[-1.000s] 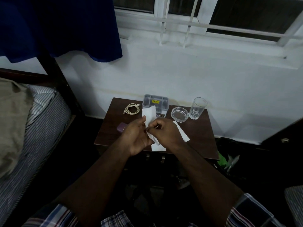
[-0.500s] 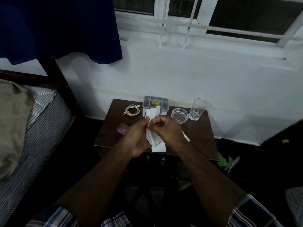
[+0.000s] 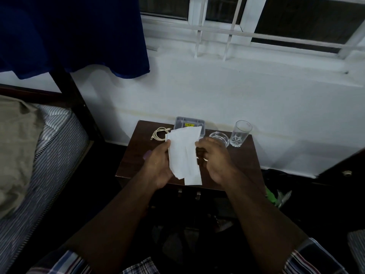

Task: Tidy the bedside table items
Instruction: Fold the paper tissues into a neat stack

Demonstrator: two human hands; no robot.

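1. Paper [image 3: 184,155], white and creased, held above the bedside table [image 3: 243,165].
2. My left hand [image 3: 158,165] pinches its left edge.
3. My right hand [image 3: 214,158] is curled at its right edge; actual grip unclear.

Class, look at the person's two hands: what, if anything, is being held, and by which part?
The white paper: left hand grips its left edge, right hand its right edge.

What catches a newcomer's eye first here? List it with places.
First, the white paper held up over the middle of the bedside table, the left hand gripping its left edge and the right hand at its right edge. Next, the clear drinking glass at the table's back right, beside a glass ashtray. Then the coiled white cable at back left.
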